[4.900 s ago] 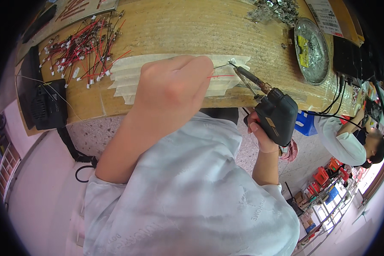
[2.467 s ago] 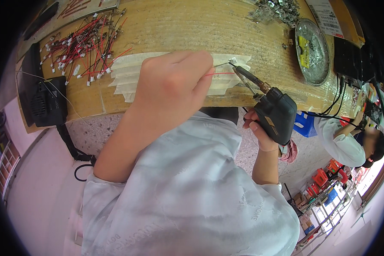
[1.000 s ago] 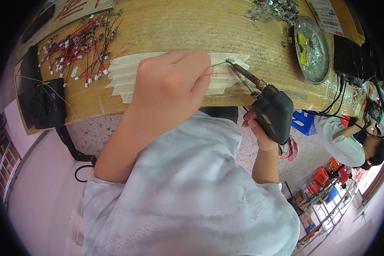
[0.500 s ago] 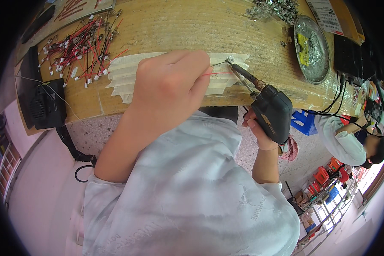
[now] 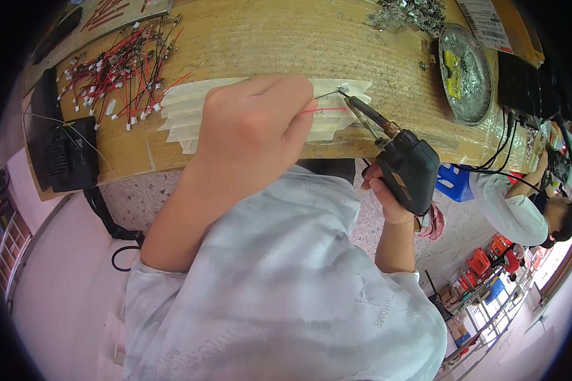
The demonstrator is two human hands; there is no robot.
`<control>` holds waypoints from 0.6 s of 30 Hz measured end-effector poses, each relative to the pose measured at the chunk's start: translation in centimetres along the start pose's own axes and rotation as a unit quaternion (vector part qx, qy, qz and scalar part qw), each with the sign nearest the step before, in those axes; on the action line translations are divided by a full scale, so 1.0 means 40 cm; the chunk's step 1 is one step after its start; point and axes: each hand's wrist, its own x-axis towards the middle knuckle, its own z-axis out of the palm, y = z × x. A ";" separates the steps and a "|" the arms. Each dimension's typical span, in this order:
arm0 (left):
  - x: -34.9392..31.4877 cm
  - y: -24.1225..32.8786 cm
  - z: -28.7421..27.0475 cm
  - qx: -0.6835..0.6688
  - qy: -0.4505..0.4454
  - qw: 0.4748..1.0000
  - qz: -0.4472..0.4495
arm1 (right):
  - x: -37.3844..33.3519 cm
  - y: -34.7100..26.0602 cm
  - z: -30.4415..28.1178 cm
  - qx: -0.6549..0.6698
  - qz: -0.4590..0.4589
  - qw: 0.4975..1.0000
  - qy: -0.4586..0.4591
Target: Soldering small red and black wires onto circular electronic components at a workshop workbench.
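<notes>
My left hand (image 5: 254,117) is closed over the masking tape (image 5: 181,120) on the bench. A black wire (image 5: 325,95) and a red wire (image 5: 324,109) stick out past its fingertips, which are hidden under the hand. At the end of the black wire lies a small metal part (image 5: 343,88). My right hand (image 5: 388,193) grips a black soldering gun (image 5: 408,168) by its handle, below the table edge. The iron's tip is at the metal part, touching or very close. A thin metal feed tube (image 5: 367,127) runs beside the tip.
A heap of red and black wires with white connectors (image 5: 117,79) lies at the left. Far right stand a round metal dish (image 5: 483,82) with a yellow piece and a pile of small metal parts (image 5: 419,16). A black box (image 5: 73,155) sits at the left edge; another person (image 5: 511,206) works at right.
The soldering gun has shifted slightly right, its body tilting a little, while the tip stays near the metal part. My left hand and the wires look unmoved. The other person's arm has moved.
</notes>
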 end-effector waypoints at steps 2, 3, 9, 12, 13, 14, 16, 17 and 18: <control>0.000 0.000 -0.002 0.001 -0.002 1.000 -0.001 | -0.002 0.003 -0.003 -0.003 -0.001 1.000 -0.003; 0.000 0.000 -0.003 0.002 -0.004 1.000 -0.001 | -0.003 0.004 -0.004 -0.007 -0.001 1.000 -0.007; -0.001 0.001 0.000 0.004 -0.002 1.000 0.001 | 0.000 -0.007 0.007 0.028 0.027 0.999 0.018; 0.002 0.000 -0.001 0.011 -0.004 1.000 0.005 | -0.001 0.005 0.002 0.013 0.000 1.000 0.012; 0.001 0.000 -0.001 0.010 -0.004 1.000 0.005 | 0.001 0.003 0.001 0.013 0.001 1.000 0.012; -0.001 0.000 -0.001 0.009 -0.002 1.000 0.005 | 0.006 0.000 0.000 0.013 -0.002 1.000 0.004; -0.002 -0.001 -0.001 0.007 0.000 1.000 0.006 | 0.007 -0.003 0.000 0.012 -0.005 1.000 -0.002; -0.002 -0.001 -0.001 0.007 -0.001 1.000 0.006 | 0.006 -0.003 0.001 0.004 -0.001 1.000 0.000; -0.002 -0.002 -0.001 0.007 -0.002 1.000 0.006 | 0.005 -0.003 0.002 -0.004 0.003 1.000 0.003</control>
